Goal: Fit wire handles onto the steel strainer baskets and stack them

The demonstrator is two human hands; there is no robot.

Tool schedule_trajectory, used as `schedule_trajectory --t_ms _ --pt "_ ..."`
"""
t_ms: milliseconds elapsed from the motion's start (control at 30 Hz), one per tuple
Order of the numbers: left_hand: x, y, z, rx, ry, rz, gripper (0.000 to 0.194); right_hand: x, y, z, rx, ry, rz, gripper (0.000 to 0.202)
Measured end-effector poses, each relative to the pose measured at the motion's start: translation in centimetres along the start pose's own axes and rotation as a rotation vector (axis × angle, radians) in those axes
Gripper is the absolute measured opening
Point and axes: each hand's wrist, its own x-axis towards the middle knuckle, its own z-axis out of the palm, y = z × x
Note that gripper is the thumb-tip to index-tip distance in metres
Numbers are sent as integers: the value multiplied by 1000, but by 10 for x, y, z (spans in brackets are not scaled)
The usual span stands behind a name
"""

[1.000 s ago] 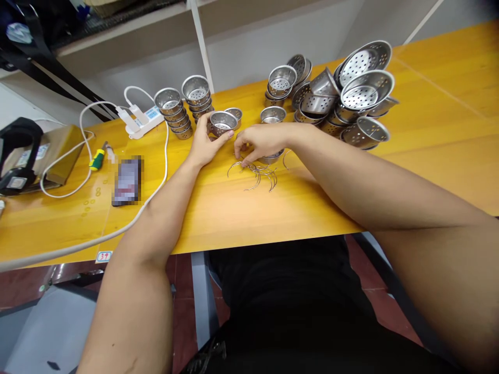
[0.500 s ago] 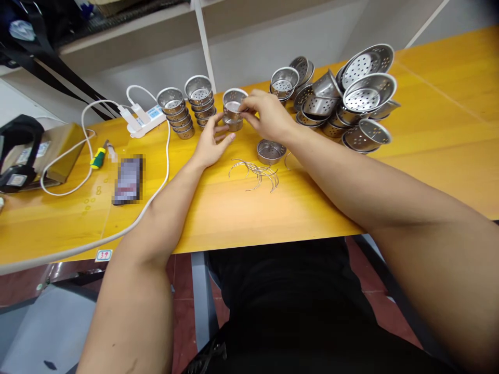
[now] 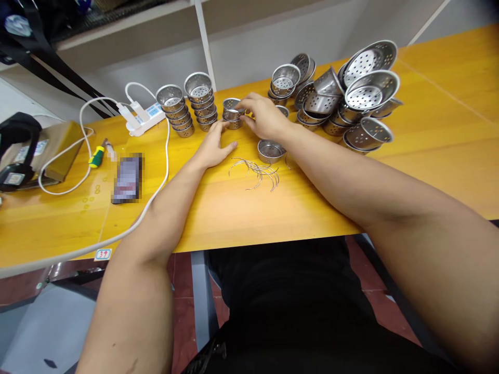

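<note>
Two small perforated metal cups stand one in the other near the back of the table. The fingers of my right hand (image 3: 265,113) are at the rim of the upper metal cup (image 3: 231,107), thumb outside its right wall. My left hand (image 3: 213,145) is open beside the lower metal cup (image 3: 234,124), fingertips close to its left side and thumb spread; whether they touch it I cannot tell. In front lie a shallow metal cup (image 3: 271,151) and several curved thin wires (image 3: 257,170). Part of another cup shows behind my right wrist.
Two stacks of perforated cups, a left stack (image 3: 175,111) and a nearer stack (image 3: 200,101), stand leftward. A heap of perforated metal bowls (image 3: 366,96) fills the right. Further left are a power strip (image 3: 146,122) with white cables, a phone (image 3: 128,178), a screwdriver (image 3: 97,156) and headphones (image 3: 17,150).
The upper cup has gone down and now sits deeper in the lower one. My right hand has moved down slightly with it. My left thumb and fingers are spread a little wider.
</note>
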Motion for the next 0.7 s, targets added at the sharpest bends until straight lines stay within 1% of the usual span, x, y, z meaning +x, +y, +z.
schedule_trajectory --t_ms 167,233,300,367,467,567,700 --pt "0 -4 -3 -20 11 16 89 1 2 0 23 -26 -31 69" --pt "1 0 -7 -4 -5 21 87 2 4 1 9 -37 -24 68" --pt "0 8 -10 27 -41 11 85 4 6 2 -7 -32 -12 63" --pt "0 17 -13 64 -68 -6 84 5 7 3 -21 -4 -17 56" --pt "-1 28 -15 105 -77 -16 80 5 9 3 -45 29 -54 48" --pt "-2 32 -15 118 -78 -15 78 4 8 1 -93 9 -85 48" --pt "-2 32 -14 127 -73 -20 79 3 6 1 -122 -4 -109 49"
